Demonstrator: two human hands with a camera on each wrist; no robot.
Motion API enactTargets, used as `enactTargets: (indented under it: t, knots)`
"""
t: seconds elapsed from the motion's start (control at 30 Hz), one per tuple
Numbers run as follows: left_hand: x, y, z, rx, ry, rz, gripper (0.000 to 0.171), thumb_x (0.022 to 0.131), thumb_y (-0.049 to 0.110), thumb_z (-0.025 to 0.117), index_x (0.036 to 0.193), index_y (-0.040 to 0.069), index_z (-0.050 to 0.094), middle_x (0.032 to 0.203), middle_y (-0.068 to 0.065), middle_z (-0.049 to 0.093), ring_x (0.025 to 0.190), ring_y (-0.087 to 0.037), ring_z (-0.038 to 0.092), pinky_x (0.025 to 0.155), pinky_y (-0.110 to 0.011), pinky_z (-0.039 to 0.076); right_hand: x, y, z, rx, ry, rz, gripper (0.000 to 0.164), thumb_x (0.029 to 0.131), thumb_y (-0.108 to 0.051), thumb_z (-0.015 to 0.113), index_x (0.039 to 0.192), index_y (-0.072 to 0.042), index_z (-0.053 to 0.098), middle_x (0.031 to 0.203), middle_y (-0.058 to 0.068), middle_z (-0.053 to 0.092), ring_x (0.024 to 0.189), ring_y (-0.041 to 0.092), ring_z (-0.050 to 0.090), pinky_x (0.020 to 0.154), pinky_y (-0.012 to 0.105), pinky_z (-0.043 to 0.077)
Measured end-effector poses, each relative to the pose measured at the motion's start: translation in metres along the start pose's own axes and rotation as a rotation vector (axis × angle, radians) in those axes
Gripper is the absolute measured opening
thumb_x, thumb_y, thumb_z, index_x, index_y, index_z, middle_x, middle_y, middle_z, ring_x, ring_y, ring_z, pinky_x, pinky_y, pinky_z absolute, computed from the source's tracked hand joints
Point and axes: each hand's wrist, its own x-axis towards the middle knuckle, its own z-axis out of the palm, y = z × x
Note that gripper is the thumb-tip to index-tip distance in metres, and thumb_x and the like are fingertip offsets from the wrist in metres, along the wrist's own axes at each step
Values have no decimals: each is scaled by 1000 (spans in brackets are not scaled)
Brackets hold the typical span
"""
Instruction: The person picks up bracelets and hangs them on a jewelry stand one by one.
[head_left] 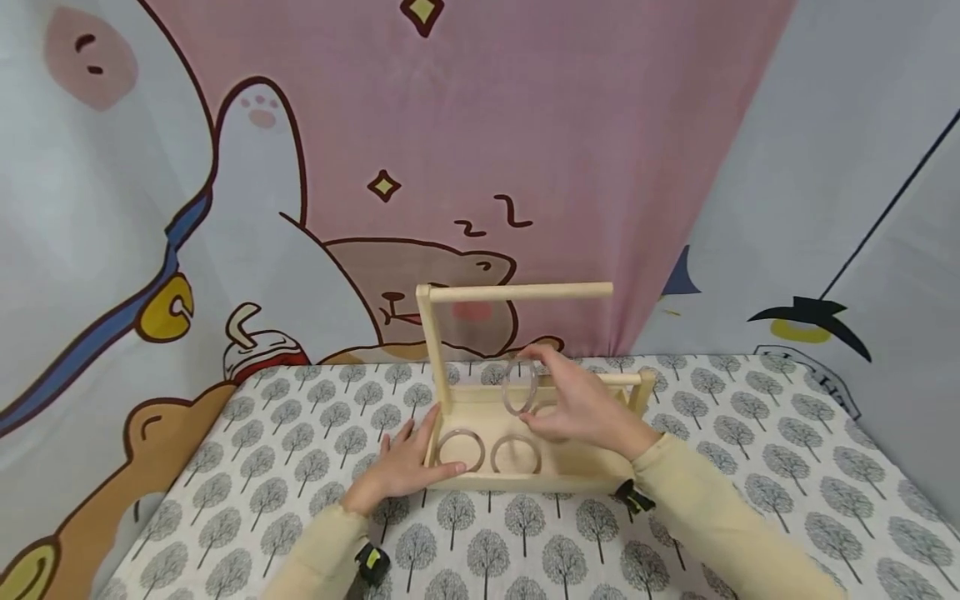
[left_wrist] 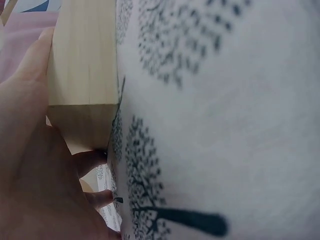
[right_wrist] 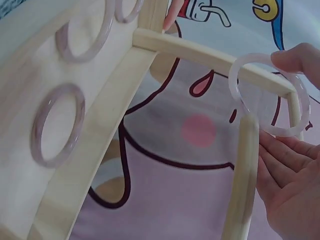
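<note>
Your left hand (head_left: 405, 460), fingers spread, braces the end of the wooden stand (head_left: 540, 483), apparently steadying it; rings (head_left: 482, 451) lie flat inside. Your right hand (head_left: 581, 406) pinches another ring (right_wrist: 234, 82) upright near the lower bar's tip, probably leaving its hole clear.

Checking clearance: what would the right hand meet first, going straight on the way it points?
Probably the tall left post, with the ring held by the right hand likely touching first; depth is unclear.
</note>
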Motion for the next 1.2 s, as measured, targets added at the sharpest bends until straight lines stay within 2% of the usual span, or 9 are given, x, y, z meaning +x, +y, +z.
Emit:
enactTargets:
  t: [0.17,0.23,0.37,0.43,0.5,0.63,0.93,1.2]
  knots:
    - [2,-1,1,-13,0,6,100,86,59,63,157,17,7,151,-18,34,141,-46,12,104,-73,3,-1,10,-8,-23,5,-15,78,67,-26,85,133,-10,46,118,6,62,82,15,62,73,33,54]
    - [2,-1,1,-11,1,3,100,85,59,63,157,17,7,151,-19,34,141,-46,13,104,-73,3,-2,13,-11,-38,-9,-17,82,67,-29,85,135,-7,45,122,8,60,80,15,61,75,35,54]
    - [2,0,1,-2,4,-3,101,85,60,63,157,16,7,151,-19,34,140,-46,14,104,-73,3,-5,18,-16,-72,-30,-16,86,68,-29,85,138,-3,42,129,14,57,92,22,63,85,42,53]
    - [2,0,1,4,7,-5,101,85,61,63,157,16,7,150,-20,34,140,-46,14,104,-73,3,-6,20,-18,-97,-34,-23,85,69,-28,85,138,-1,42,131,17,55,105,28,61,92,46,50]
    - [2,1,1,5,7,-8,101,85,60,63,157,17,7,150,-20,35,140,-46,14,105,-72,3,-7,22,-20,-108,-39,-23,83,70,-26,84,137,0,43,131,18,55,110,31,58,94,46,49]
    - [1,1,1,2,8,-9,101,85,60,63,157,16,7,150,-20,34,140,-47,14,104,-73,2,-11,25,-24,-111,-56,-1,79,71,-26,83,135,1,45,129,16,57,111,29,58,93,45,49]
    - [-1,1,3,-15,14,2,101,85,59,63,157,17,6,151,-20,33,141,-46,12,105,-72,0,-25,34,-38,-187,-54,30,85,66,-26,87,134,2,45,128,18,57,111,33,57,92,49,49]
    - [-2,5,1,11,33,49,102,86,57,63,155,6,9,148,-25,34,138,-51,14,106,-70,-1,-39,44,-48,-186,-26,61,81,65,-18,87,132,3,46,120,17,60,105,32,60,88,49,51]
